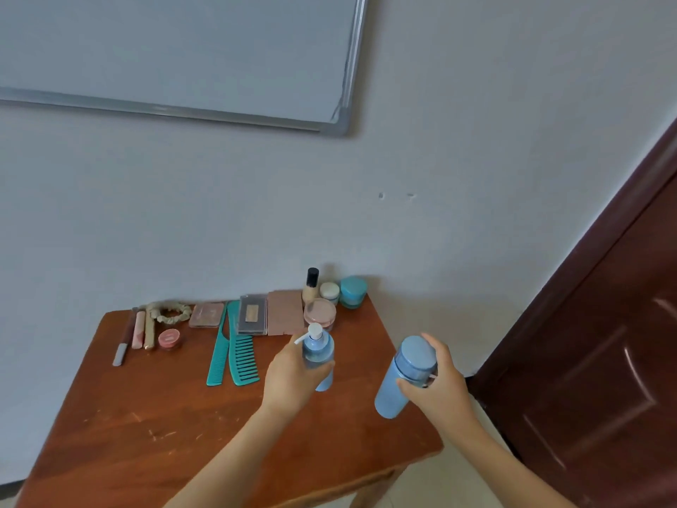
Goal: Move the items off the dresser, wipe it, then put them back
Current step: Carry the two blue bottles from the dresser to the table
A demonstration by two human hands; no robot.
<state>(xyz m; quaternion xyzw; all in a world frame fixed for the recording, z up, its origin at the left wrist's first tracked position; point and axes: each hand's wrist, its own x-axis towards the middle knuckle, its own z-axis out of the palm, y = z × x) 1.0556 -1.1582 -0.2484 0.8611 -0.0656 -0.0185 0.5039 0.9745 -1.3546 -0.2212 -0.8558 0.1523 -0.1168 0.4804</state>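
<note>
A pump bottle was gripped by the left hand, with the fingers curled round its blue body and the white pump head left showing above them; whether it stood on the bench or was lifted could not be told. A capped blue bottle was held tilted in the right hand, the fingers being wrapped round it just below the cap. The two hands were kept apart. Two teal combs were laid flat to the left of the left hand. Beyond that hand, a pink jar, a teal jar and a brown case were ranged along the wall.
</note>
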